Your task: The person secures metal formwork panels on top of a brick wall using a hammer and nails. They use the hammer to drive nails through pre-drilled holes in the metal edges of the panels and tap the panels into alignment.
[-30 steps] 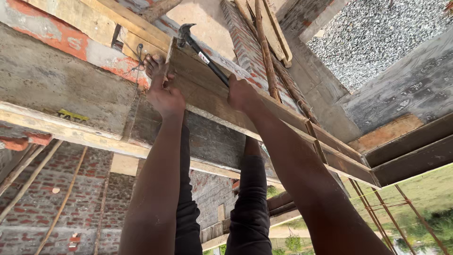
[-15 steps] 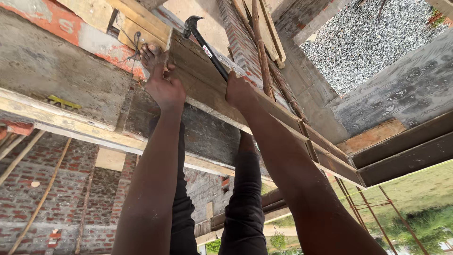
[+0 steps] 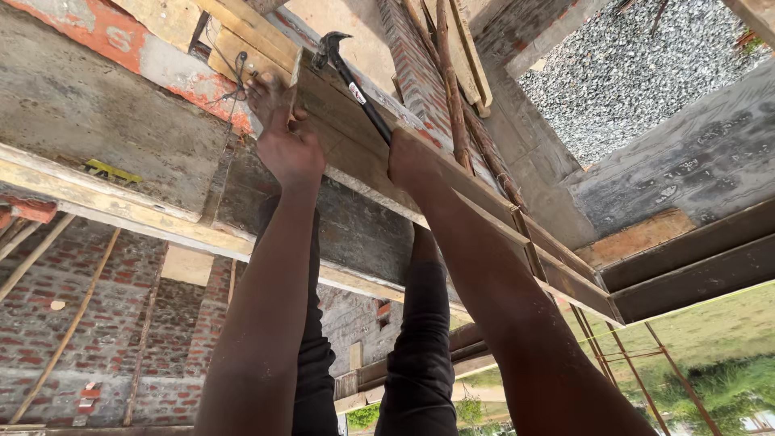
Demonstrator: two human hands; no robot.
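My right hand [image 3: 413,161] is clenched on the hammer [image 3: 355,85], whose claw head sits beyond my knuckles at the plank [image 3: 387,153] top, while my left hand [image 3: 286,145] grasps the plank's end, so I judge I'm mid-prying and next need firm leverage on the handle.

bright daylight from right; beam underside shaded; sharp focus; wide-angle stretch at edges

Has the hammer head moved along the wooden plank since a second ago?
Cannot tell. The camera shifted, but the hammer head sits at the same end of the wooden plank as before, with the right hand on its handle.
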